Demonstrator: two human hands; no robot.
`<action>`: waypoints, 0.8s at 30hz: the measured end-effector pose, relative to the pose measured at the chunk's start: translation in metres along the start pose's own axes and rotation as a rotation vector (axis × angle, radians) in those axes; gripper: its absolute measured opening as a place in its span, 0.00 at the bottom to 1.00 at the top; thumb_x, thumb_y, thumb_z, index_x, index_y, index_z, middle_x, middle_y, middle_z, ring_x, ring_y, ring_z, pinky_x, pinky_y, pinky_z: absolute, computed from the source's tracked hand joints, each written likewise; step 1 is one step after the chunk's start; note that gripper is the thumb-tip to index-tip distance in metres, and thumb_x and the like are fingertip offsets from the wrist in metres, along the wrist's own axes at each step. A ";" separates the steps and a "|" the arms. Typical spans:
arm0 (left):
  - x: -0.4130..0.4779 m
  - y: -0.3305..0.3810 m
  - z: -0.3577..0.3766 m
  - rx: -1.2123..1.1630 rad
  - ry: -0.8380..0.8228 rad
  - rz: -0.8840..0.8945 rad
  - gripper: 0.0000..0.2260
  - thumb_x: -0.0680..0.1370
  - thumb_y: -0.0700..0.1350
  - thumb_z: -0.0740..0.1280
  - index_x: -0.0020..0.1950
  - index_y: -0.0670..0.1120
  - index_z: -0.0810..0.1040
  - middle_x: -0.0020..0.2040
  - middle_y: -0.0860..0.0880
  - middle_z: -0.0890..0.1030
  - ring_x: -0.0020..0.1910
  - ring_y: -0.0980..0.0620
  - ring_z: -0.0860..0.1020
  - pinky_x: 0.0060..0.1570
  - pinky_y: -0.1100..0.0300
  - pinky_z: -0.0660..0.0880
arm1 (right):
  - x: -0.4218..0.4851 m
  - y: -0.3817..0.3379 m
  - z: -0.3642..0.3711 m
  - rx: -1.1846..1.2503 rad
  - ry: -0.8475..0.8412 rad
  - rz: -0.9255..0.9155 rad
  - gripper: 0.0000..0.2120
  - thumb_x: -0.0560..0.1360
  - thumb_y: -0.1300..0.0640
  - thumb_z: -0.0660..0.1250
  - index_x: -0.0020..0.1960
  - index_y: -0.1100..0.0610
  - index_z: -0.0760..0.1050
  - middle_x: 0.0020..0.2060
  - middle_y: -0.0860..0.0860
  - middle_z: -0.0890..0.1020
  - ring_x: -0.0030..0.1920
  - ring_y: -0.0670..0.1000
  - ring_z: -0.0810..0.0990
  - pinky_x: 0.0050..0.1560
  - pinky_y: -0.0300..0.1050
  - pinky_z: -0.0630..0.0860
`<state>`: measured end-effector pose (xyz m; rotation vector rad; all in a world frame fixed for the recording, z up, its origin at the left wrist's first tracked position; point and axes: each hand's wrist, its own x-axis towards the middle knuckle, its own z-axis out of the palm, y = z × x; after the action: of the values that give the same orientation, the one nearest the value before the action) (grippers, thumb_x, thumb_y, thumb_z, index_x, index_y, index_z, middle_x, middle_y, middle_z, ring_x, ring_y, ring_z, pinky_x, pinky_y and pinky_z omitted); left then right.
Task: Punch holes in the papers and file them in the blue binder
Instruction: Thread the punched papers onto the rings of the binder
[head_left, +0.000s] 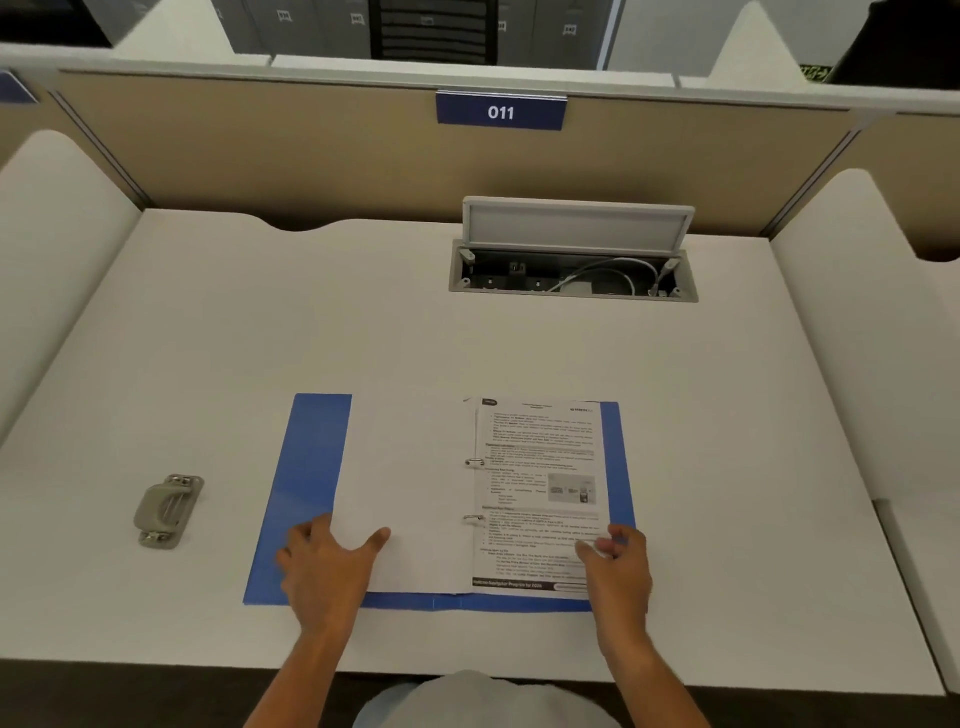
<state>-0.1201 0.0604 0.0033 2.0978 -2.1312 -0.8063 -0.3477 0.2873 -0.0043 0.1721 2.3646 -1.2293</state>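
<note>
The blue binder (311, 467) lies open near the front edge of the white desk. On its left half lie blank white sheets (410, 493), and a printed page (540, 493) lies on the right half. Two metal rings (474, 488) run through the papers at the spine. My left hand (324, 566) rests flat with spread fingers on the lower left corner of the blank sheets. My right hand (615, 564) pinches the lower right edge of the printed page. A grey hole punch (167, 510) sits on the desk to the left of the binder.
An open cable hatch (574, 270) with its lid raised and white cables inside is set into the desk (260, 322) behind the binder. Beige partitions with a blue "011" sign (501, 111) close the back; white side panels flank the desk.
</note>
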 end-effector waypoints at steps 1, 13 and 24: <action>0.001 0.001 0.000 -0.027 -0.016 0.000 0.38 0.69 0.65 0.79 0.70 0.44 0.74 0.67 0.40 0.74 0.65 0.35 0.71 0.60 0.35 0.75 | 0.001 0.000 0.001 -0.002 0.006 0.005 0.22 0.77 0.59 0.76 0.66 0.52 0.71 0.58 0.55 0.79 0.57 0.58 0.82 0.42 0.43 0.81; 0.014 0.025 -0.037 -0.773 -0.402 -0.204 0.19 0.74 0.51 0.79 0.63 0.47 0.82 0.57 0.48 0.86 0.58 0.43 0.83 0.56 0.48 0.80 | 0.000 -0.004 0.006 -0.276 0.121 -0.101 0.29 0.72 0.58 0.80 0.69 0.55 0.73 0.63 0.60 0.76 0.64 0.63 0.74 0.60 0.62 0.79; -0.047 0.107 -0.049 -0.674 -0.780 0.173 0.21 0.77 0.66 0.69 0.61 0.53 0.85 0.58 0.55 0.87 0.58 0.52 0.85 0.57 0.56 0.80 | 0.012 0.002 -0.015 0.040 0.049 -0.028 0.13 0.79 0.59 0.74 0.60 0.53 0.76 0.57 0.54 0.78 0.57 0.58 0.81 0.50 0.54 0.85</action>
<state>-0.1961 0.0831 0.1024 1.3362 -1.8086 -2.1875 -0.3630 0.2989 -0.0037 0.1841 2.3925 -1.3003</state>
